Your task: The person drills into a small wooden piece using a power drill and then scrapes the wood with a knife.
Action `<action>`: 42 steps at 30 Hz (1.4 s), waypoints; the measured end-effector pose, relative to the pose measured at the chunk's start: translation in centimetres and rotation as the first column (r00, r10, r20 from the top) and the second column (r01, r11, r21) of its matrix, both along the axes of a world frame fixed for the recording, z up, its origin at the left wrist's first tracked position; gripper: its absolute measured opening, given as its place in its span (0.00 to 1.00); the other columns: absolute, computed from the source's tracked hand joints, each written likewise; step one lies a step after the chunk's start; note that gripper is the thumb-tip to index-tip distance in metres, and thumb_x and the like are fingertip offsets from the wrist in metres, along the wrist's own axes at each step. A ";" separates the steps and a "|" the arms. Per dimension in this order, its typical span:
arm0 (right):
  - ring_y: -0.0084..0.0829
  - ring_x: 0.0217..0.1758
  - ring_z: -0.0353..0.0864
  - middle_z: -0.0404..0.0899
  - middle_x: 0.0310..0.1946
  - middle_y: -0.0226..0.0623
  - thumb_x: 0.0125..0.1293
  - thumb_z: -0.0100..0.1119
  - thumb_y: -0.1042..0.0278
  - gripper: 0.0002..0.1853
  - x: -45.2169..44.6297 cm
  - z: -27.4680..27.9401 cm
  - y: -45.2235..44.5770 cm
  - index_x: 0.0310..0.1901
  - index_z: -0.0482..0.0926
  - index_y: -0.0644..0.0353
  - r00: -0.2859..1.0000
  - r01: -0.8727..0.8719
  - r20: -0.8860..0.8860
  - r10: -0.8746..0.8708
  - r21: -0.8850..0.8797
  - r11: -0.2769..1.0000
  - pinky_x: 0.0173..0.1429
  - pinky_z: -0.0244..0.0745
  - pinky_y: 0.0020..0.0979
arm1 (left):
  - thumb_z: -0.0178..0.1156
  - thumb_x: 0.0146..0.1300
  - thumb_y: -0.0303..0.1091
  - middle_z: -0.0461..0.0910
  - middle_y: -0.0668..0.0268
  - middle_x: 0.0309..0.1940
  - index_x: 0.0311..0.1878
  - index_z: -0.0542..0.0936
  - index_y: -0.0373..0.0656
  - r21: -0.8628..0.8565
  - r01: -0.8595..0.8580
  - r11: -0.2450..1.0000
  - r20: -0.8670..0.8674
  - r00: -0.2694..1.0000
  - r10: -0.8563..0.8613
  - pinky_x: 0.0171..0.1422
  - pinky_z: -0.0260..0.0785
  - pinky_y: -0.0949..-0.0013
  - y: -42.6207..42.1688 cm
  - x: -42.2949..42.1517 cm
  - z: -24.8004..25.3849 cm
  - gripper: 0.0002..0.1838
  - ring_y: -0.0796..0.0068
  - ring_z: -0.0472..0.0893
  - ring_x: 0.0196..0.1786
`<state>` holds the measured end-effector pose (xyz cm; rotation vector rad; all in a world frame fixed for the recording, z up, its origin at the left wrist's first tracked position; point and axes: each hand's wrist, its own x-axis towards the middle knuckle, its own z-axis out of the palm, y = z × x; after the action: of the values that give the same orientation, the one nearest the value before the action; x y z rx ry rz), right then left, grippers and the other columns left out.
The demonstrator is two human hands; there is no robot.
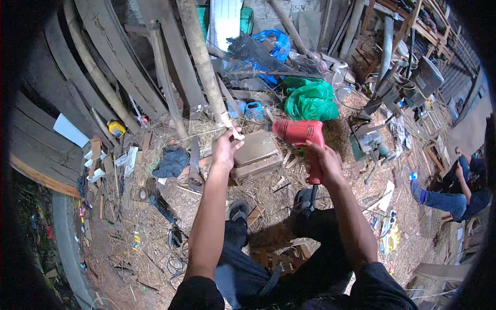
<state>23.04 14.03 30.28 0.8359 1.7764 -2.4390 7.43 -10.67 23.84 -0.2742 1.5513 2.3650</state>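
My right hand [325,164] is wrapped round the handle of a red power drill [297,132], with its cord running down from the grip. The drill's front end points left, toward my other hand. My left hand [225,149] pinches a small pale piece of wood [227,123], held upright at a slant. A gap lies between the drill's nose and the wood; whether a bit is fitted I cannot make out. Below and between both hands, a wooden block [257,152] rests on the ground.
Wood shavings cover the ground. A hand saw [195,168] lies left of the block. A green plastic bag [311,99] sits beyond the drill. Planks [119,57] lean at the left, and a drill press [372,139] stands at the right. Another person [460,186] sits far right.
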 end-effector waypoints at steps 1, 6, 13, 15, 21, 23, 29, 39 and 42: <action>0.21 0.19 0.70 0.77 0.28 0.28 0.69 0.63 0.57 0.15 -0.5 -1.2 -0.3 0.50 0.79 0.58 0.999 0.009 0.037 -0.009 0.010 1.000 0.21 0.66 0.26 | 0.56 0.72 0.35 0.83 0.66 0.44 0.52 0.80 0.41 -0.044 0.003 0.999 -0.001 1.000 -0.003 0.45 0.77 0.68 0.3 -0.3 -0.5 0.12 0.76 0.81 0.42; 0.18 0.17 0.71 0.76 0.21 0.25 0.66 0.67 0.61 0.16 -0.6 0.4 -1.7 0.51 0.80 0.60 0.997 -0.026 -0.055 0.052 0.397 0.917 0.22 0.66 0.24 | 0.65 0.65 0.28 0.82 0.69 0.26 0.42 0.82 0.35 -0.486 0.103 0.868 -0.252 0.934 -0.252 0.33 0.70 0.74 -0.8 -3.0 -9.1 0.06 0.84 0.75 0.26; 0.24 0.33 0.84 0.84 0.36 0.35 0.68 0.62 0.70 0.19 -0.3 1.3 0.6 0.60 0.75 0.62 0.995 -0.035 -0.053 0.079 0.568 0.822 0.32 0.77 0.29 | 0.65 0.62 0.30 0.87 0.57 0.35 0.47 0.84 0.33 -0.843 -0.085 0.532 -0.371 0.807 -0.460 0.42 0.78 0.64 -0.1 -2.5 -12.5 0.12 0.68 0.86 0.36; 0.43 0.41 0.87 0.86 0.39 0.48 0.61 0.68 0.66 0.21 -0.8 -3.0 2.9 0.55 0.78 0.63 0.994 -0.030 -0.038 0.103 0.811 0.585 0.45 0.80 0.40 | 0.64 0.62 0.33 0.86 0.51 0.38 0.48 0.85 0.37 -0.862 -0.037 0.506 -0.288 0.857 -0.428 0.51 0.76 0.58 2.0 -0.2 -9.0 0.13 0.53 0.85 0.43; 0.42 0.42 0.86 0.86 0.39 0.48 0.61 0.68 0.59 0.23 -1.9 -5.2 5.9 0.53 0.79 0.65 0.991 -0.130 0.103 0.087 0.909 0.397 0.48 0.78 0.40 | 0.66 0.59 0.30 0.81 0.49 0.46 0.46 0.85 0.39 -0.856 -0.109 0.505 -0.398 0.762 -0.511 0.59 0.71 0.52 6.2 -1.2 -14.8 0.12 0.46 0.79 0.53; 0.42 0.41 0.86 0.86 0.39 0.48 0.61 0.68 0.59 0.23 -2.2 -5.0 6.6 0.53 0.79 0.65 0.991 -0.135 0.113 0.078 0.904 0.405 0.48 0.77 0.40 | 0.63 0.59 0.28 0.81 0.50 0.45 0.44 0.84 0.38 -0.881 -0.171 0.442 -0.418 0.721 -0.553 0.58 0.71 0.52 6.9 -1.6 -15.0 0.10 0.46 0.79 0.52; 0.50 0.47 0.84 0.84 0.42 0.53 0.58 0.68 0.63 0.23 -4.0 -3.8 8.1 0.54 0.79 0.64 0.987 -0.161 0.138 0.084 0.870 0.467 0.52 0.78 0.44 | 0.63 0.58 0.26 0.76 0.47 0.47 0.44 0.76 0.35 -0.785 -0.421 0.454 -0.598 0.706 -0.380 0.54 0.71 0.48 7.2 -3.9 -17.6 0.11 0.42 0.77 0.49; 0.36 0.43 0.85 0.85 0.39 0.50 0.60 0.67 0.68 0.22 -5.7 -4.3 10.2 0.54 0.78 0.67 0.978 -0.199 0.144 0.149 0.850 0.487 0.51 0.76 0.37 | 0.62 0.58 0.27 0.72 0.45 0.58 0.57 0.70 0.39 -0.984 -0.087 0.153 -0.148 0.880 -0.451 0.64 0.68 0.46 7.7 -3.0 -20.6 0.23 0.40 0.73 0.61; 0.48 0.48 0.84 0.84 0.42 0.54 0.56 0.67 0.66 0.23 -6.0 -4.6 11.2 0.54 0.78 0.64 0.979 -0.189 0.122 0.162 0.839 0.511 0.52 0.77 0.44 | 0.61 0.57 0.25 0.70 0.50 0.63 0.62 0.70 0.41 -0.982 -0.145 0.121 -0.189 0.783 -0.592 0.69 0.65 0.49 8.6 -4.8 -18.6 0.27 0.45 0.71 0.65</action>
<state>17.05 25.19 25.70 0.6054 2.8893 -1.2817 2.64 -2.04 5.28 0.4997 2.9791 0.6995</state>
